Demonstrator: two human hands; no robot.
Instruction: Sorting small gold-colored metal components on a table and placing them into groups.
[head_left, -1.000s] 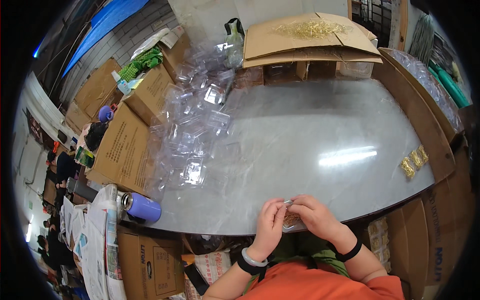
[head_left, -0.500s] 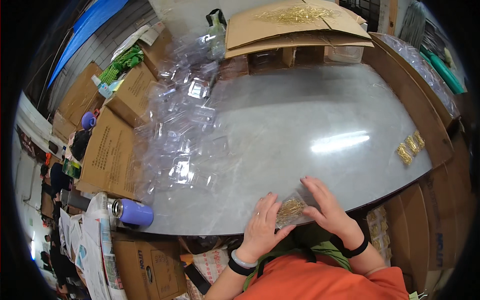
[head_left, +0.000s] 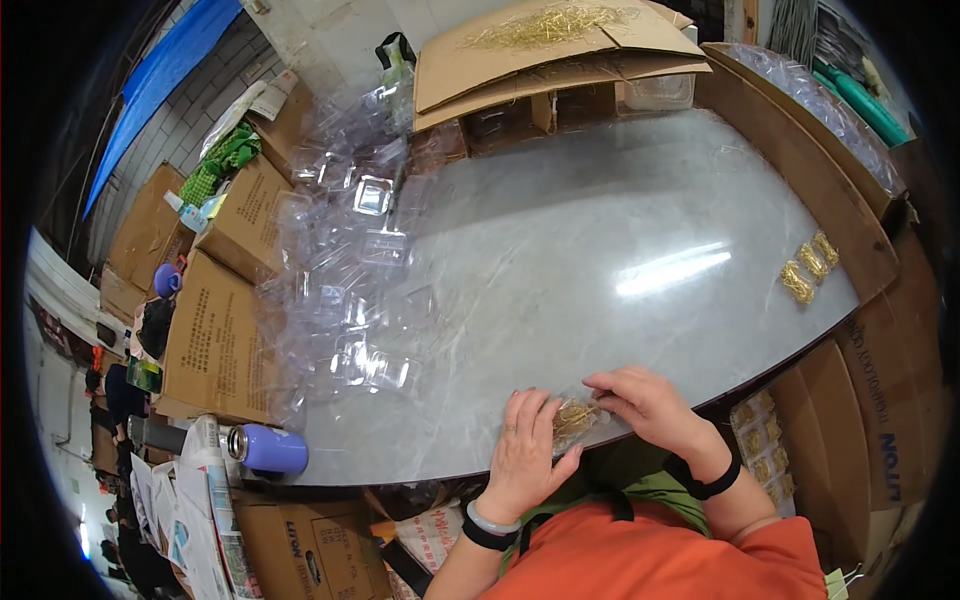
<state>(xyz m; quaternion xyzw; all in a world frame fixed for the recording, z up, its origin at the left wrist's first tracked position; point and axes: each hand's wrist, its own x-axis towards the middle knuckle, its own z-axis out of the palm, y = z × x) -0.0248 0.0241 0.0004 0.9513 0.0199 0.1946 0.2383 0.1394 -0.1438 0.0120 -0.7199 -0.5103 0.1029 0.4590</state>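
A small clear plastic box point(head_left: 575, 420) full of thin golden pin-like pieces lies at the near edge of the grey table. My left hand point(head_left: 528, 452) holds its left side, fingers along the far side and thumb at the near side. At the right end, my right hand point(head_left: 655, 412) has its thumb and fingertips brought together on the box's clear edge. Fingers partly cover the box, so I cannot tell whether its lid is fully closed. Several bundles of golden pieces point(head_left: 798, 284) lie on the table at the right.
Empty clear plastic boxes point(head_left: 350, 290) are heaped along the left of the table point(head_left: 520, 260). A purple bottle point(head_left: 272, 450) lies at the near left corner. Loose golden pieces point(head_left: 545, 25) top a cardboard sheet at the back. Cardboard walls point(head_left: 800, 180) edge the right side.
My right hand's spread fingers have drawn in and closed at the box's right end. My left hand stays at the left side. The whole view has shifted slightly.
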